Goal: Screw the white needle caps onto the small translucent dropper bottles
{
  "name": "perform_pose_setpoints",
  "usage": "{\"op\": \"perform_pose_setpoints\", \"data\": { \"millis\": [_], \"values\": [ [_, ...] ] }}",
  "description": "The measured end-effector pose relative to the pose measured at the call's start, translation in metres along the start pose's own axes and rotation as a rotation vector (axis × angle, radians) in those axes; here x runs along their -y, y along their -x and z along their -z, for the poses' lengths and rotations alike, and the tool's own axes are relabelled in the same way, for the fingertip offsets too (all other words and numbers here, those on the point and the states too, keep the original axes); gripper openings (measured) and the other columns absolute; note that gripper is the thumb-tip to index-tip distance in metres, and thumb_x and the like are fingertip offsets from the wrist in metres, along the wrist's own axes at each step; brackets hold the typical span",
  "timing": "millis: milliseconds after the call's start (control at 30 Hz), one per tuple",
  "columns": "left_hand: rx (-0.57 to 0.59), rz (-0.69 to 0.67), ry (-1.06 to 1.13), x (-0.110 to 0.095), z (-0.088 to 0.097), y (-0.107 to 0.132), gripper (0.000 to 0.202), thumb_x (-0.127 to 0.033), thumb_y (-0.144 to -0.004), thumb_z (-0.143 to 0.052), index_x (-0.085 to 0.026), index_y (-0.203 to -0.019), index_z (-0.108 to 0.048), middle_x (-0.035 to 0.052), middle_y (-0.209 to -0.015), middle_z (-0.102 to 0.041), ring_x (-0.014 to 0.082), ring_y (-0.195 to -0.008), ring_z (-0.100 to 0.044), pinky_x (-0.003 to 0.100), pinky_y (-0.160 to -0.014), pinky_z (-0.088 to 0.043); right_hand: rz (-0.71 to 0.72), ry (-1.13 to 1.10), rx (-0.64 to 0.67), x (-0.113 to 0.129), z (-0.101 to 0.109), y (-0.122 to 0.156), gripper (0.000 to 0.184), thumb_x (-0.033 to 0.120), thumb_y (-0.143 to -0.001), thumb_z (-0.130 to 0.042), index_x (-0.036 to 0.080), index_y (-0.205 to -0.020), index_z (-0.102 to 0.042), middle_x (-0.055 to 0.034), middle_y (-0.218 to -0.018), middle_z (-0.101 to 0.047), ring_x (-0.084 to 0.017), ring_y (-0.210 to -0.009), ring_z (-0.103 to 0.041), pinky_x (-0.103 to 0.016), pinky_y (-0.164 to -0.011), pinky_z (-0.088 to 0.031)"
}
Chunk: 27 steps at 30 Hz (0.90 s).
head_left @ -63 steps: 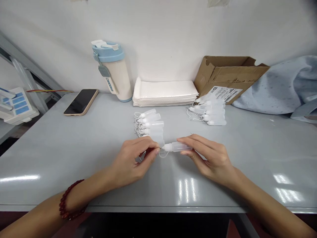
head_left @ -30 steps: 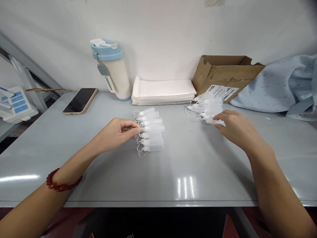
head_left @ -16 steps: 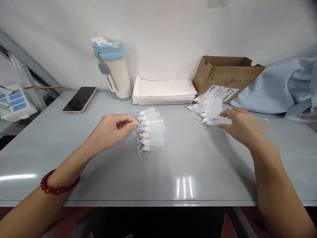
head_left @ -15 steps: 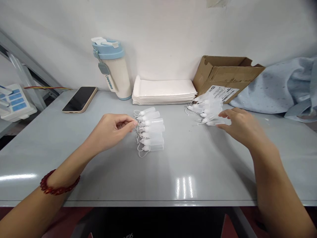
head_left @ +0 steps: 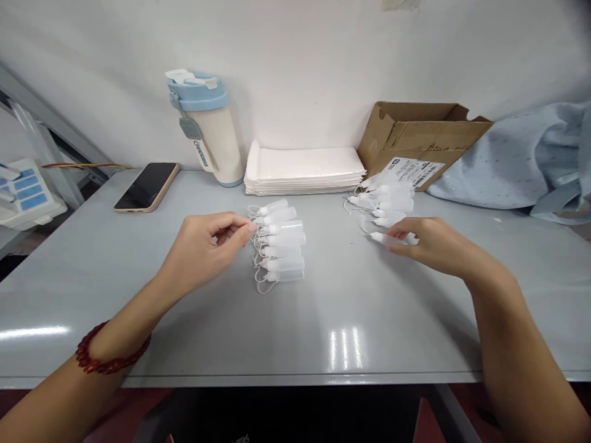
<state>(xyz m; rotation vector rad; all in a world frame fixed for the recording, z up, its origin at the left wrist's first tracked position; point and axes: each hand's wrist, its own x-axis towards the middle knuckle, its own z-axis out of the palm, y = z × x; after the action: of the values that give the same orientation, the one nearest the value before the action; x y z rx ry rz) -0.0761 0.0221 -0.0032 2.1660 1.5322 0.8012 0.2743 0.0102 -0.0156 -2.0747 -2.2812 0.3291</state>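
Note:
Several small translucent squeeze bottles lie side by side in a column mid-table, their white caps and thin cap loops to the left. At those caps, my left hand is closed in a pinch; anything between the fingertips is too small to make out. My right hand grips a single squeeze bottle by its body between thumb and fingers, with its cap and loop pointing left. Just behind it, a loose pile of similar bottles rests in front of the cardboard box.
A stack of white padded envelopes lies against the wall, between a cream tumbler and an open cardboard box. At the left is a phone; a light-blue cloth bag sits at the right on the grey table.
My right hand has taken hold of one bottle and drawn it a little left and nearer, off the front of the pile. My left hand has stayed almost in place.

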Motion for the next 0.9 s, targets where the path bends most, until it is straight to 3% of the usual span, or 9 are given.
{"op": "perform_pose_setpoints", "data": {
  "millis": [200, 367, 600, 900],
  "values": [
    [0.004, -0.133, 0.013, -0.015, -0.010, 0.010, 0.017, -0.024, -0.084, -0.054, -0.017, -0.074, -0.065, -0.0017, -0.064, -0.063, 0.0086, -0.052, -0.045, 0.021, -0.050, -0.037, 0.293, -0.387, -0.020, 0.039, -0.001, 0.012, 0.023, 0.041, -0.084, -0.055, 0.024, -0.092, -0.069, -0.0025, -0.091, -0.069, -0.018, -0.081, -0.062, -0.025, -0.055, -0.047],
    [0.069, -0.247, 0.097, -0.017, -0.018, 0.016, 0.015, -0.024, -0.085, -0.055, -0.017, -0.093, -0.067, -0.0013, -0.067, -0.064, 0.0095, -0.057, -0.049, 0.022, -0.056, -0.041, 0.485, -0.529, 0.010, 0.071, -0.008, 0.024, 0.021, 0.034, -0.088, -0.053, 0.022, -0.098, -0.067, -0.0023, -0.091, -0.070, -0.016, -0.080, -0.063, -0.028, -0.070, -0.050],
    [0.139, -0.312, 0.153, -0.020, -0.017, 0.018, 0.015, -0.021, -0.086, -0.056, -0.013, -0.095, -0.065, -0.0018, -0.068, -0.060, 0.0083, -0.061, -0.049, 0.020, -0.059, -0.040, 0.544, -0.624, 0.067, 0.081, -0.010, 0.028, 0.022, 0.029, -0.090, -0.053, 0.020, -0.106, -0.066, -0.0030, -0.093, -0.070, -0.014, -0.080, -0.062, -0.027, -0.071, -0.049],
    [0.225, -0.242, 0.177, -0.022, -0.018, 0.018, 0.015, -0.019, -0.088, -0.051, -0.017, -0.079, -0.063, -0.0030, -0.067, -0.058, 0.0084, -0.058, -0.044, 0.021, -0.056, -0.036, 0.547, -0.653, 0.095, 0.080, -0.007, 0.029, 0.022, 0.029, -0.090, -0.053, 0.021, -0.106, -0.066, -0.0010, -0.091, -0.070, -0.013, -0.079, -0.062, -0.026, -0.072, -0.048]
  ]
}}
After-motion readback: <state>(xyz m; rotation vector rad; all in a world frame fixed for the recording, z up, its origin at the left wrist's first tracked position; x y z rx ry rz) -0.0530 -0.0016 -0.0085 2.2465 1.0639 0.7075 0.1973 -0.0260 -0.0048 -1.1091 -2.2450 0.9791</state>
